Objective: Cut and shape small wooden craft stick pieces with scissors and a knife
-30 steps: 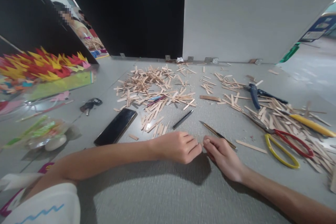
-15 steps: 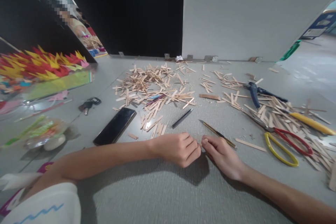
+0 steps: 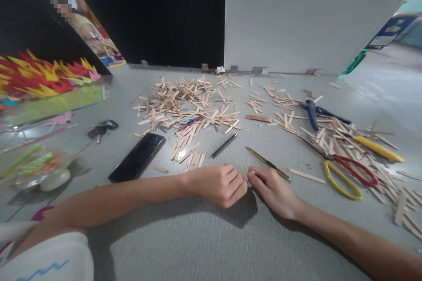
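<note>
My left hand (image 3: 219, 184) rests on the grey table (image 3: 204, 246) with its fingers curled into a pinch. My right hand (image 3: 273, 191) lies just to its right, fingers also pinched, the two sets of fingertips meeting. Whatever sits between them is too small to make out. A thin metal blade tool (image 3: 267, 163) lies just beyond my right hand. A dark pen (image 3: 224, 145) lies beyond my left hand. Heaps of cut wooden sticks (image 3: 187, 112) spread across the middle of the table.
A black phone (image 3: 137, 162) lies left of my left hand, keys (image 3: 100, 129) farther left. Red-and-yellow-handled scissors (image 3: 346, 175), blue-handled pliers (image 3: 313, 114) and a yellow-handled tool (image 3: 376, 148) lie among sticks on the right. Coloured paper spikes (image 3: 42, 74) stand at far left. A white panel (image 3: 296, 13) rises behind.
My hands stay together with fingertips meeting; they have shifted slightly left in the picture as my head turned a little.
</note>
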Motion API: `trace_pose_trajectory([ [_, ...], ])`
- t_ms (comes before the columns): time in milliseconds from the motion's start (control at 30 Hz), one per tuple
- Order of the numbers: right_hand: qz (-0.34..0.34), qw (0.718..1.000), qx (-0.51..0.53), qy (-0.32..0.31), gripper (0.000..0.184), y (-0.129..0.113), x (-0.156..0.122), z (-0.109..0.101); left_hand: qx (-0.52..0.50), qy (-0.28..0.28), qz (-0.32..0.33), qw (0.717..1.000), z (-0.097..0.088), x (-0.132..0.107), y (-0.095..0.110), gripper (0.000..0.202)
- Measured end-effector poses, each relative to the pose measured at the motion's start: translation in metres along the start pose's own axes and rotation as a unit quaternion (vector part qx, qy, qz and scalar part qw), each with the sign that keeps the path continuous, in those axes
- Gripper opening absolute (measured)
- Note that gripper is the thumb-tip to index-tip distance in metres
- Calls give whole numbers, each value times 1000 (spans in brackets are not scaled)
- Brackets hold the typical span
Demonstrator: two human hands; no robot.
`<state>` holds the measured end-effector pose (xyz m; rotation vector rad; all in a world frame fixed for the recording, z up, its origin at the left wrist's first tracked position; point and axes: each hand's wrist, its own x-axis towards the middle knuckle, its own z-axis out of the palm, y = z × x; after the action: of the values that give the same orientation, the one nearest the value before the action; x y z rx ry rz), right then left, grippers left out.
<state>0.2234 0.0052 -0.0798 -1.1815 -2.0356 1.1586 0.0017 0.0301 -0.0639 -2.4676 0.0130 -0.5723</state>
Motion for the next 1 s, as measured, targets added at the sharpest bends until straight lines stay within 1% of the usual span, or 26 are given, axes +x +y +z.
trace_pose_trajectory([
  [167, -9, 1000, -12, -8, 42, 0, 1, 0, 6, -6, -14, 1000, 0, 2, 0, 32],
  [467, -28, 999, -24, -17, 38, 1, 1, 1, -9, -6, -38, 999, 1, 1, 2, 28],
  [567, -43, 998, -22, -26, 37, 1, 2, 2, -37, -6, -63, 997, 1, 0, 1, 28],
  [667, -48, 998, -17, -25, 36, 1, 2, 3, -96, -13, -123, 988, 1, -2, 2, 31],
  [733, -41, 999, -12, -12, 36, 0, 2, 3, -153, -25, -188, 970, 1, -3, 4, 33],
  [800, -31, 999, -5, 4, 38, -1, 1, 2, -225, -42, -254, 940, 2, -4, 5, 30],
  [900, -24, 1000, 5, 10, 42, -3, -1, 2, -336, -66, -328, 880, 1, -3, 6, 20],
  [1000, -17, 1000, 14, 14, 44, -4, -2, 2, -427, -74, -388, 814, 0, -1, 3, 14],
])
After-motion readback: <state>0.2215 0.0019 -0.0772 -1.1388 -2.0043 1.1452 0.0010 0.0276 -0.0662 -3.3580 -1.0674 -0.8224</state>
